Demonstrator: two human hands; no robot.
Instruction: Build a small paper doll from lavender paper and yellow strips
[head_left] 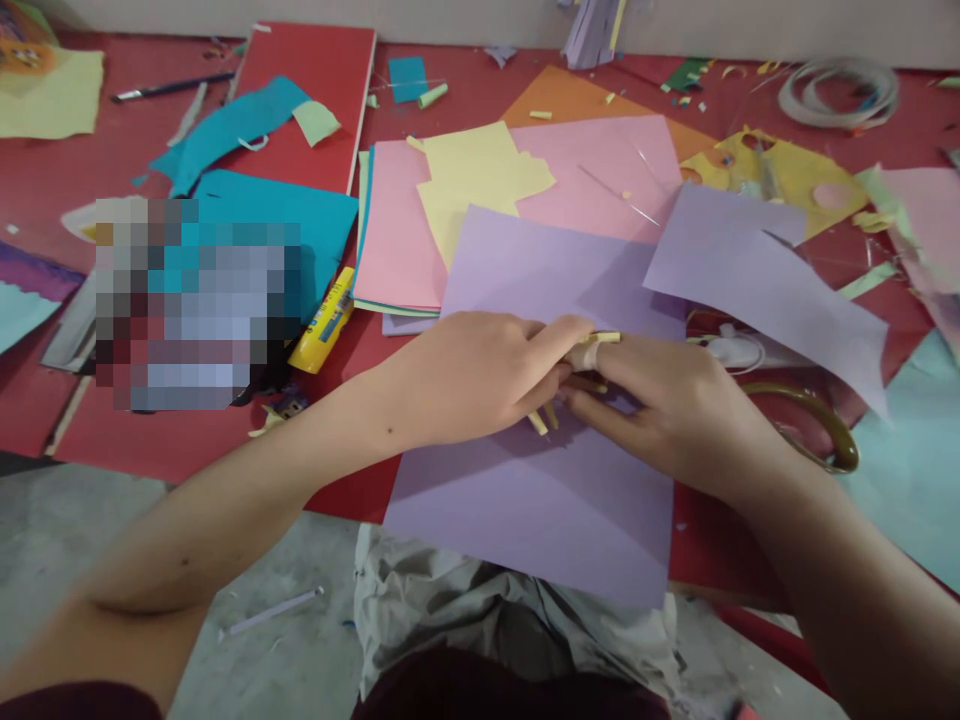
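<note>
Over a large purple paper sheet (540,520), my two hands meet near the middle of the view. My left hand (487,375) has its fingers bent and closed around small rolled yellow paper pieces (537,422), whose ends stick out below and beside the fingers. My right hand (660,395) touches it from the right, fingers curled toward the same pieces. A pale band or tape wraps one right finger. Palms and most fingertips are hidden, so how each piece is gripped is only partly visible.
Left of the hands lie a yellow glue stick (324,320), teal paper (322,220) and a blurred-out object. Pink sheets (405,230) and torn yellow paper (480,170) lie behind. To the right are scissors (840,440), a curved purple sheet (780,280) and a clear coil (836,95).
</note>
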